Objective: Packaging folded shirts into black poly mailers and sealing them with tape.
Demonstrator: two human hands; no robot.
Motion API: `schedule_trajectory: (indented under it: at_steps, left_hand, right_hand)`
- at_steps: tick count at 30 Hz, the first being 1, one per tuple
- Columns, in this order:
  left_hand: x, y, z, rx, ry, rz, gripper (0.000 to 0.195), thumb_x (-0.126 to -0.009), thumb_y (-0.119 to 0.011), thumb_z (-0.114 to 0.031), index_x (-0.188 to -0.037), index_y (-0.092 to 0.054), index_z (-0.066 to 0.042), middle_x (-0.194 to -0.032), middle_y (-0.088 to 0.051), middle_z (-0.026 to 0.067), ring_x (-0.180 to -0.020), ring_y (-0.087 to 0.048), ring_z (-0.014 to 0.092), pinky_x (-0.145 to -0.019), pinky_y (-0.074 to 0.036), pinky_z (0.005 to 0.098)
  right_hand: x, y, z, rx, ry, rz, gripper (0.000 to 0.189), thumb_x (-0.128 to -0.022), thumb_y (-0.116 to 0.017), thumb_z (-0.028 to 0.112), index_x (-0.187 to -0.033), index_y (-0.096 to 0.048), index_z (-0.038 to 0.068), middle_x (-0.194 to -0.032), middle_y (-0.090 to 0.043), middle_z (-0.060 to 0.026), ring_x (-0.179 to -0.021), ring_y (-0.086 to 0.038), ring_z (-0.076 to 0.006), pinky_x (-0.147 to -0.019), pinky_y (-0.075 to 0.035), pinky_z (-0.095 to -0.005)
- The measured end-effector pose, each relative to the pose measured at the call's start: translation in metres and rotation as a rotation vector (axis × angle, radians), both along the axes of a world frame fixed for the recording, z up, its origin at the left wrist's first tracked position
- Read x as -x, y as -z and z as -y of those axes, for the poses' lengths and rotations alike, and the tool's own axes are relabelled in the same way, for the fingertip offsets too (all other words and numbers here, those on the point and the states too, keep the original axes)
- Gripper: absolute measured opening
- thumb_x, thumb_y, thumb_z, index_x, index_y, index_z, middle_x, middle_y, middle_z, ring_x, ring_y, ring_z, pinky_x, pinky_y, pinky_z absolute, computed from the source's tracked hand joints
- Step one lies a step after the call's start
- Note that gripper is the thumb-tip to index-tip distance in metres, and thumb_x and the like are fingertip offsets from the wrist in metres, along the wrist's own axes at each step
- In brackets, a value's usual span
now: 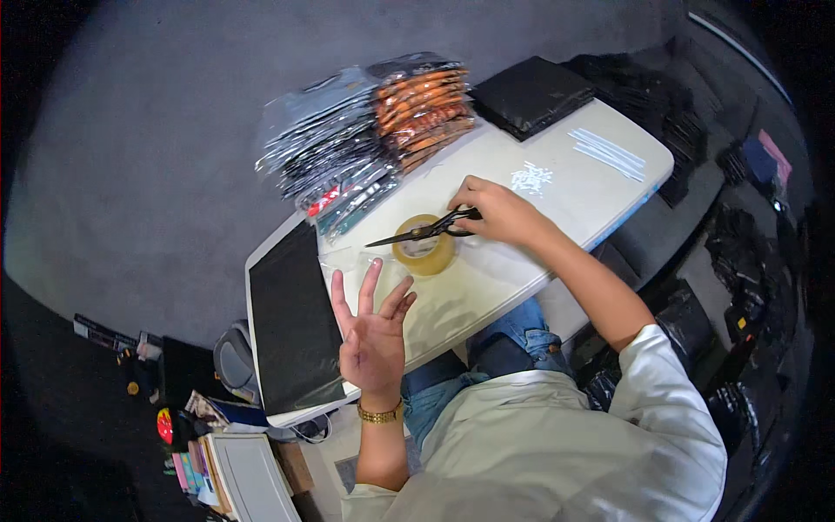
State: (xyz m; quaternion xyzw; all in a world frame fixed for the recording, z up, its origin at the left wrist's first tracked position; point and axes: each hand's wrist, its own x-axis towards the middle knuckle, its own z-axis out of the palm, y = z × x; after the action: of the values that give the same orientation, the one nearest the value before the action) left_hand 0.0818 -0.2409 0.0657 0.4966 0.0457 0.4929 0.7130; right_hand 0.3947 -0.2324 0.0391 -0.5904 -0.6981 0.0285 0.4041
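My right hand (pixel 486 205) grips a pair of black scissors (pixel 427 231) by the handles, its fingers around the loops. The blades point left, across a roll of yellowish clear packing tape (pixel 440 258) lying on the white table. My left hand (pixel 375 339) is turned palm up with the fingers spread, nearer to my body than the tape. Close to its fingertips is a clear strip (pixel 339 259), seemingly tape; whether it touches the fingers I cannot tell. To the left lies a flat black plastic sheet or bag (pixel 293 320), its right edge partly behind my left hand.
Stacks of plastic-wrapped packages, greyish (pixel 326 124) and orange (pixel 421 107), rise along the table's far edge. Beyond my right hand are small white strips (pixel 531 177), longer white strips (pixel 607 153) and a black stack of bags (pixel 531 94). A white cabinet (pixel 251 476) stands lower left.
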Motion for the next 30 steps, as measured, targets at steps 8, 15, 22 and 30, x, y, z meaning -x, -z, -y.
schedule_trajectory:
  at_steps: [8,15,22,30]
  left_hand:
    - [-0.086,0.005,0.023,-0.099,0.047,-0.144,0.102,-0.099,-0.067,-0.039,-0.172,0.001,-0.017,-0.173,-0.025,0.033,-0.146,-0.049,0.055,-0.122,-0.041,0.057]
    - [-0.138,0.009,0.04,-0.128,0.155,-0.209,0.113,-0.094,-0.08,-0.042,-0.171,-0.001,-0.017,-0.172,-0.026,0.0321,-0.148,-0.049,0.052,-0.122,-0.042,0.057]
    - [-0.17,0.017,0.039,-0.179,0.201,-0.266,0.107,-0.096,-0.074,-0.038,-0.172,-0.003,-0.016,-0.171,-0.027,0.0334,-0.145,-0.053,0.051,-0.12,-0.045,0.0552]
    - [-0.207,0.035,0.043,-0.199,0.23,-0.271,0.096,-0.101,-0.073,-0.029,-0.171,-0.008,-0.015,-0.169,-0.03,0.0334,-0.141,-0.057,0.049,-0.116,-0.051,0.052]
  right_hand:
    - [0.049,0.039,0.101,-0.249,0.037,-0.793,0.055,-0.078,-0.096,0.017,-0.123,-0.066,0.005,-0.112,-0.069,-0.0069,-0.099,-0.07,-0.017,-0.087,-0.056,-0.0325]
    - [0.026,0.051,0.111,-0.415,0.099,-0.982,0.04,-0.087,-0.088,0.006,-0.119,-0.066,0.003,-0.11,-0.07,-0.0067,-0.099,-0.07,-0.0144,-0.091,-0.057,-0.0315]
    - [0.002,0.063,0.124,-0.345,0.022,-1.272,0.018,-0.103,-0.073,0.005,-0.119,-0.071,-0.004,-0.109,-0.074,-0.0082,-0.103,-0.071,-0.0142,-0.094,-0.057,-0.0299]
    - [-0.018,0.078,0.137,-0.467,0.163,-1.297,0.017,-0.102,-0.075,0.004,-0.117,-0.073,-0.004,-0.105,-0.074,-0.0063,-0.097,-0.067,-0.0089,-0.081,-0.055,-0.0238]
